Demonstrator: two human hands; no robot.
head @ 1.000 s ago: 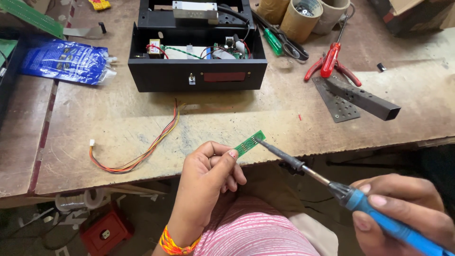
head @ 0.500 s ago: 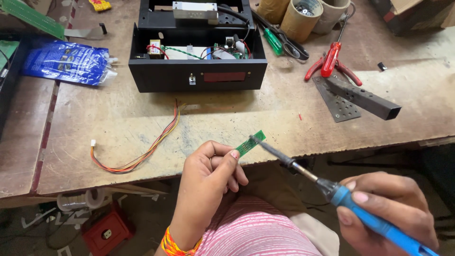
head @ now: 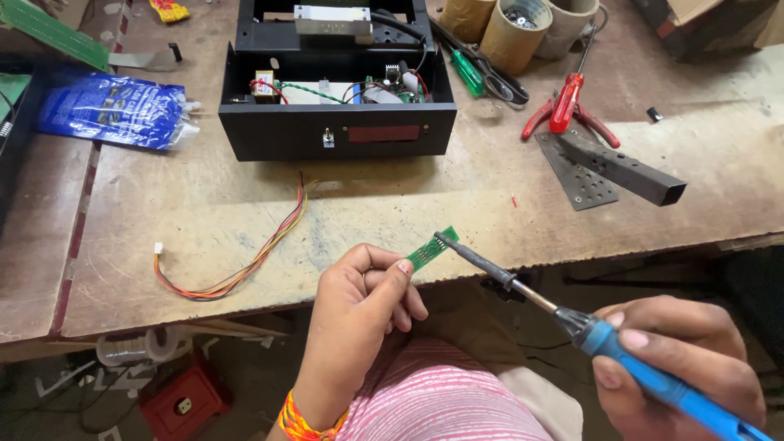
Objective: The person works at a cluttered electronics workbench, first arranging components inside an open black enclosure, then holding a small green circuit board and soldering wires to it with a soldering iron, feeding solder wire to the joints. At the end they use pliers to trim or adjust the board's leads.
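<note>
Two hands work: the left hand (head: pixel 363 298) pinches a small green circuit board (head: pixel 430 247), the right hand (head: pixel 682 359) grips a soldering iron (head: pixel 572 322); its tip could slip onto fingertips.

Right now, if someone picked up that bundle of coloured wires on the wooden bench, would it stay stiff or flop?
The bundle of thin orange, red and yellow wires would probably flop, since it lies in a loose curve. It looks light for its length. Its small white plug would likely dangle.

Open benchtop (head: pixel 457 204) lies ahead of both hands, bounded by the wire harness (head: pixel 245 265) leftward, black enclosure (head: pixel 335 135) behind, and metal tube (head: pixel 625 167) rightward.
</note>
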